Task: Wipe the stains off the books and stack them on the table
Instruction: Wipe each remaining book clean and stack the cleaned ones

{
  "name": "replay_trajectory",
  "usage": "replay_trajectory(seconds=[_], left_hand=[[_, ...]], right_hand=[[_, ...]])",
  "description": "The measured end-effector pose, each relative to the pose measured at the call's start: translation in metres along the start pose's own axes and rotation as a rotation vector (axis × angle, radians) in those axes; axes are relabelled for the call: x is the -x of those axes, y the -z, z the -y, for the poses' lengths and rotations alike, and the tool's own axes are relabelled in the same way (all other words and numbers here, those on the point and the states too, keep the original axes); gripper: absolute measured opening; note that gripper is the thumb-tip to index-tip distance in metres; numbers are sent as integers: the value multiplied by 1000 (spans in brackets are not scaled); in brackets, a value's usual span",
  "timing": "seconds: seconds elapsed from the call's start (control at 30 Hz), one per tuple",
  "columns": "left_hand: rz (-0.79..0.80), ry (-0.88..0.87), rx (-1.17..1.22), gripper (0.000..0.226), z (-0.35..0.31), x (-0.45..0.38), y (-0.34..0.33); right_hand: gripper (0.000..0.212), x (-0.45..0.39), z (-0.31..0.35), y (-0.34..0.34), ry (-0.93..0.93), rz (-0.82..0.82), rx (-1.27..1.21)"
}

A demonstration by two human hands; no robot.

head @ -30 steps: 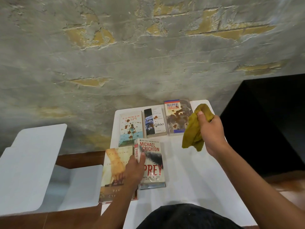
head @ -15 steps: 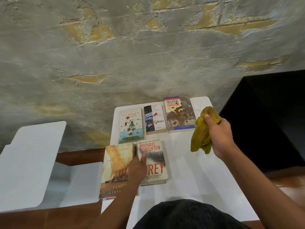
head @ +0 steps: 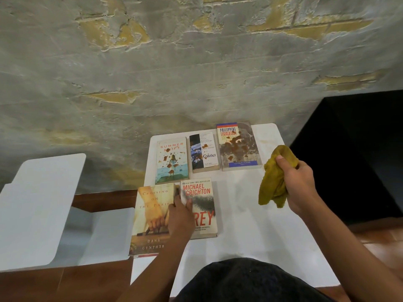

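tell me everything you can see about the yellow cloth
The cloth is mustard yellow and looks like soft, fuzzy terry fabric. It is bunched up, not folded flat, and its loose ends hang down below the right hand, which grips it by the upper part. It is held up in the air over the right side of the white table, beside the books, touching nothing but the hand.

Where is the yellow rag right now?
The yellow rag hangs from the right hand, above the white table, right of the stained Philippine book.
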State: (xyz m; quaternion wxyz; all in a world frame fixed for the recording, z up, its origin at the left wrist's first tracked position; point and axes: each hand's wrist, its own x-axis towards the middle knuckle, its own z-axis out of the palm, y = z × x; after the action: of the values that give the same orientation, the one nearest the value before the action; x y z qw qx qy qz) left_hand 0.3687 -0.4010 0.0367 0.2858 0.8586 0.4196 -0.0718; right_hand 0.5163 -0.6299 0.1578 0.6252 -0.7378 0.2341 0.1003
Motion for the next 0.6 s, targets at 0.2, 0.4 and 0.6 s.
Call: replay_trajectory(seconds=[0.2,0.4,0.6], left_hand=[[-4,27,6,52,-2,4,-1],[-12,59,10,46,-3,3,0],[26,91,-54,44,-10,4,0]], right_hand=[[52,-3,-5,6,-16,-1,4],[52,4,-9,1,-32,25,10],[42,14,-13,-8,-25,93,4]])
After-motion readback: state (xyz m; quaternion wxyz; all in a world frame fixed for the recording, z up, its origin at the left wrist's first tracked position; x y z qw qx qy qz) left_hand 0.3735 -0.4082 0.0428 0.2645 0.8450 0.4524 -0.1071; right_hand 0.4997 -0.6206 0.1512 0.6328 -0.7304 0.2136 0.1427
